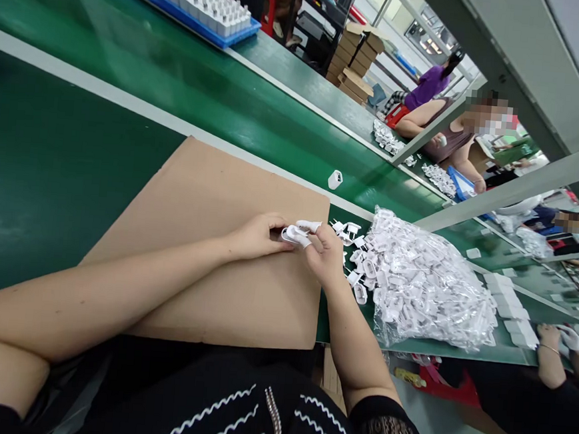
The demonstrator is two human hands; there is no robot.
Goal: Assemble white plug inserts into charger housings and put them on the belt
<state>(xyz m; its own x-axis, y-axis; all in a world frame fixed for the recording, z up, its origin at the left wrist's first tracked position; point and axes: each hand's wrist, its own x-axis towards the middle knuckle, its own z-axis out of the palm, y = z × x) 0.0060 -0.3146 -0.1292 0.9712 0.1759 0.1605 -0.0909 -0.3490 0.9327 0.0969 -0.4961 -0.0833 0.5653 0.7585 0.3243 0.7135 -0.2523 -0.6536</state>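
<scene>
My left hand [260,236] and my right hand [327,255] meet above a flat sheet of cardboard [211,197]. Between their fingertips is a small white plastic plug shell [289,234], with a rounded rim showing; the fingers cover much of it. White finger covers sit on the thumb and a finger of my right hand. Just right of that hand lie loose white plug shells [357,262], some with pins visible. They spill beside a clear plastic bag [429,281] packed with many similar white pieces.
A single white charger housing [335,179] rests on the green conveyor belt [276,132] beyond the cardboard. At the upper left, a blue tray [233,37] carries rows of white parts. A metal post [442,122] slants across the right. A co-worker's hands [558,337] are at the right edge.
</scene>
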